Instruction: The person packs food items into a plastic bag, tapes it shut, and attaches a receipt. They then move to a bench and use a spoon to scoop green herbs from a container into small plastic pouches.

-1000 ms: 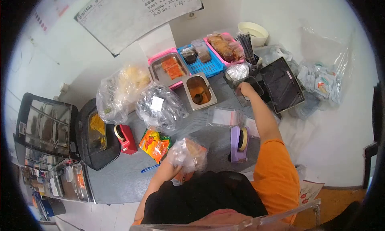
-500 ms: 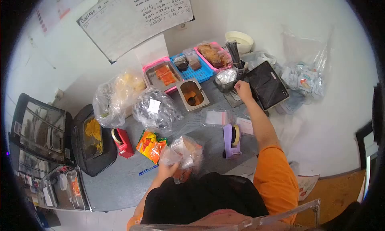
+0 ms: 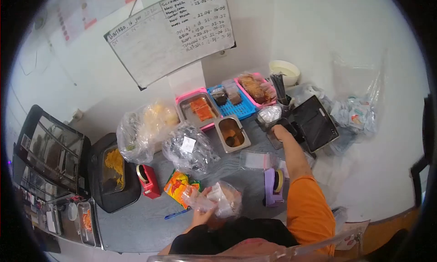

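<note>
While, in the head view, a clear plastic bag (image 3: 227, 202) is gripped at the near edge of the table by the curled left hand (image 3: 205, 213), the right hand (image 3: 281, 133) is held at a dark-rimmed container (image 3: 274, 142) at far right; its fingertips are hidden, so whether anything is grasped cannot be told. Brown sauce (image 3: 226, 129) and a ladle (image 3: 231, 141) are held in a steel pan (image 3: 237, 148). Orange slices (image 3: 201, 109) are laid in a steel tray (image 3: 185, 111), packets (image 3: 233, 94) in a blue basket (image 3: 246, 109). At left, yellow food (image 3: 114, 164) is contained in a black tub (image 3: 100, 189). The right arm is stretched far; the left is kept low and near.
</note>
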Available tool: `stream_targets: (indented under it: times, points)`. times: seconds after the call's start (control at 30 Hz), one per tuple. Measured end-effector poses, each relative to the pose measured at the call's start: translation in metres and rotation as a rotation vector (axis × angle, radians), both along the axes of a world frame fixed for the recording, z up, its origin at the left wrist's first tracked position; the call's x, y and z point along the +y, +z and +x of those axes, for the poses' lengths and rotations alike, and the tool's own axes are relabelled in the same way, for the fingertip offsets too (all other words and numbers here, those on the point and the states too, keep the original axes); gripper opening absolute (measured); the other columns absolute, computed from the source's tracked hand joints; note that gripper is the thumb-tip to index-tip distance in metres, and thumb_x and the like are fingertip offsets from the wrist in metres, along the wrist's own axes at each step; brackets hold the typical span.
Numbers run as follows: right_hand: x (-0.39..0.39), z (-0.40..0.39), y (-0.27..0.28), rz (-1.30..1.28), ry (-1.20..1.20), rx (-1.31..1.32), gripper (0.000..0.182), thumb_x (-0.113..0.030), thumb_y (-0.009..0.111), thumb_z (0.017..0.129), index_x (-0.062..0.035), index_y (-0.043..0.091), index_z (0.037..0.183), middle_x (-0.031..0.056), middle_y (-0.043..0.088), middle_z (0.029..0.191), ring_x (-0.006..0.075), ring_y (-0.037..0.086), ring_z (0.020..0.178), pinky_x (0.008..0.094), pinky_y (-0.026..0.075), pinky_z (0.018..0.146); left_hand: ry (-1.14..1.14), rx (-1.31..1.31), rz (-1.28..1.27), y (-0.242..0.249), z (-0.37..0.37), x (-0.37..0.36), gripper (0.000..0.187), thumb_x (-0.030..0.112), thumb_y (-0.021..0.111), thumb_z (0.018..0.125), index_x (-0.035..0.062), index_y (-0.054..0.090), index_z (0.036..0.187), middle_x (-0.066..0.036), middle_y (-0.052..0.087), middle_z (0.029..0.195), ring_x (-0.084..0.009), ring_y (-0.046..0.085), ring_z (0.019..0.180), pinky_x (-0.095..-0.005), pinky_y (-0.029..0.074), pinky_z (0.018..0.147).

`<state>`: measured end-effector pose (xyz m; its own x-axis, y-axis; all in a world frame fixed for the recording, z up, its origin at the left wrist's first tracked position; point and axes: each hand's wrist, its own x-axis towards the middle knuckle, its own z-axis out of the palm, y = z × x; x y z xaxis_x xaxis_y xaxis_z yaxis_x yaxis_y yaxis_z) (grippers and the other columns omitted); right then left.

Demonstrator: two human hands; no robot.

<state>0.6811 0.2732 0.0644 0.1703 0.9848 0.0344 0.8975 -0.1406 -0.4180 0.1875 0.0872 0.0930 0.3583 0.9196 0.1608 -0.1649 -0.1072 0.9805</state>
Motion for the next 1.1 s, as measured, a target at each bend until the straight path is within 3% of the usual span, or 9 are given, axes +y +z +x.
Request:
stream_targets:
  times: [0.27,0.37,0.43,0.47,0.57,0.73,0.87,0.93,1.1]
  points:
    - [0.000,0.008,0.006,-0.051,0.020,0.047,0.018,-0.009,0.055,0.073,-0.0054,0.071,0.080,0.0199,0.067,0.086,0.0348,0.065,0.081,0.0397,0.050,0.073,0.098,-0.007,-0.312,0.026,0.016,-0.028,0.075,0.013,0.074,0.074,0.0045,0.036,0.138,-0.009,0.058,0.108,-0.0179,0.056,0.099,-0.0315,0.043,0.090]
    - [-0.009,-0.001,0.026,0.105,0.082,-0.062,0.017,-0.005,0.057,0.073,-0.0041,0.069,0.086,0.0190,0.067,0.084,0.0336,0.066,0.078,0.0398,0.050,0.070,0.103,0.062,-0.172,0.025,0.013,-0.021,0.075,0.015,0.075,0.073,0.0044,0.037,0.137,-0.008,0.059,0.106,-0.0175,0.055,0.102,-0.0323,0.042,0.091]
    - [-0.018,-0.014,0.035,0.579,-0.141,0.090,0.019,-0.002,0.060,0.077,-0.0024,0.066,0.095,0.0183,0.066,0.080,0.0311,0.066,0.073,0.0369,0.051,0.066,0.073,0.206,-0.088,0.037,0.011,-0.021,0.077,0.018,0.077,0.069,0.0051,0.040,0.135,-0.009,0.057,0.114,-0.0220,0.054,0.107,-0.0401,0.037,0.099]
    - [-0.029,-0.029,0.046,0.574,-0.151,0.086,0.019,-0.002,0.060,0.077,-0.0024,0.066,0.095,0.0183,0.066,0.080,0.0311,0.066,0.073,0.0369,0.051,0.066,0.062,0.206,-0.092,0.030,0.007,-0.019,0.077,0.018,0.077,0.069,0.0051,0.040,0.135,-0.009,0.057,0.114,-0.0220,0.054,0.107,-0.0401,0.037,0.099]
    - [-0.081,-0.117,0.123,0.687,-0.104,0.447,0.012,-0.005,0.062,0.085,-0.0011,0.065,0.096,0.0106,0.067,0.078,0.0176,0.065,0.069,0.0296,0.050,0.063,0.116,0.507,0.474,0.026,0.002,-0.004,0.070,0.028,0.079,0.059,0.0071,0.053,0.120,-0.009,0.056,0.117,-0.0318,0.048,0.115,-0.0526,0.020,0.108]
    - [-0.178,-0.263,0.100,0.375,0.094,1.122,0.015,-0.010,0.066,0.084,0.0009,0.067,0.094,0.0074,0.067,0.081,0.0131,0.063,0.072,0.0258,0.050,0.066,0.048,0.637,0.695,0.056,-0.001,0.004,0.063,0.023,0.078,0.062,0.0075,0.053,0.118,-0.010,0.054,0.119,-0.0321,0.047,0.115,-0.0544,0.023,0.108]
    - [-0.228,-0.302,0.083,0.211,0.037,0.941,0.013,-0.009,0.067,0.084,-0.0001,0.067,0.093,0.0077,0.067,0.087,0.0128,0.063,0.078,0.0258,0.049,0.070,-0.077,0.649,0.816,0.087,0.001,0.007,0.059,0.017,0.074,0.067,0.0062,0.052,0.121,-0.012,0.053,0.119,-0.0329,0.046,0.116,-0.0533,0.027,0.107]
    - [-0.238,-0.308,0.067,0.350,0.066,0.722,0.013,-0.012,0.071,0.080,-0.0011,0.068,0.086,0.0081,0.061,0.077,0.0199,0.060,0.069,0.0309,0.048,0.065,-0.189,0.649,0.888,0.090,-0.002,0.012,0.058,0.017,0.072,0.070,0.0045,0.051,0.123,-0.015,0.054,0.118,-0.0358,0.048,0.114,-0.0475,0.036,0.103]
    - [-0.243,-0.304,0.057,0.431,0.203,0.560,0.024,-0.017,0.066,0.079,-0.0051,0.065,0.100,0.0120,0.055,0.088,0.0327,0.054,0.090,0.0414,0.042,0.084,-0.365,0.702,0.659,0.090,0.005,0.020,0.046,0.017,0.069,0.074,0.0016,0.056,0.116,-0.021,0.060,0.103,-0.0406,0.058,0.095,-0.0413,0.048,0.084]
